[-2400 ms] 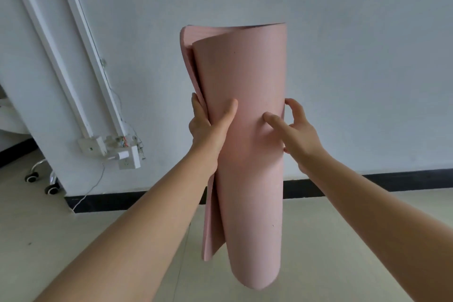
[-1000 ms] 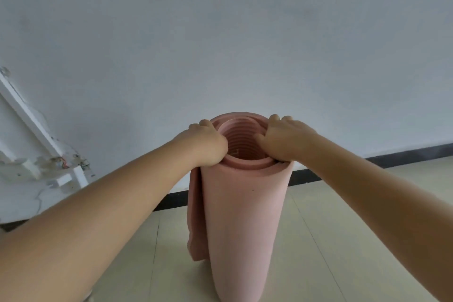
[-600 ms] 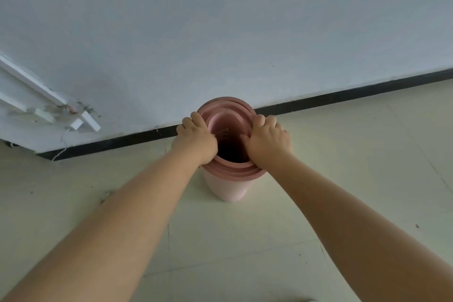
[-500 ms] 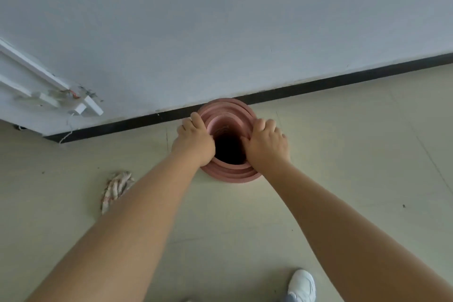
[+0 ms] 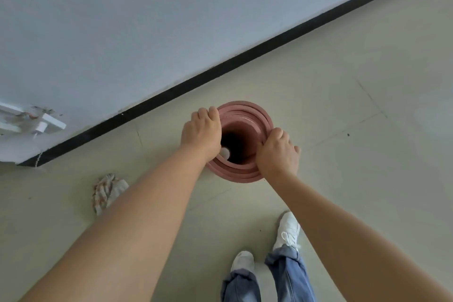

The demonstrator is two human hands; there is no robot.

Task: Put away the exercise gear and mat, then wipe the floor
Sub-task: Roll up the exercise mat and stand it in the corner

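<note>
Mat (image 5: 241,174) lowered from mid-air, now upright on floor (image 5: 343,81); left hand (image 5: 201,136), right hand (image 5: 278,152) fingers clamp its rim; release next.

We now look straight down the rolled mat (image 5: 245,115), stood on the floor (image 5: 343,81); our shoes (image 5: 288,228) and a rag (image 5: 107,189) come into view.

Left hand (image 5: 201,134) and right hand (image 5: 278,152) clenched, arms outstretched.

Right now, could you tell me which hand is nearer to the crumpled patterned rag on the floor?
Left. The left hand grips the rolled pink mat's rim on the side facing the crumpled patterned rag; the right hand grips the far side.
</note>
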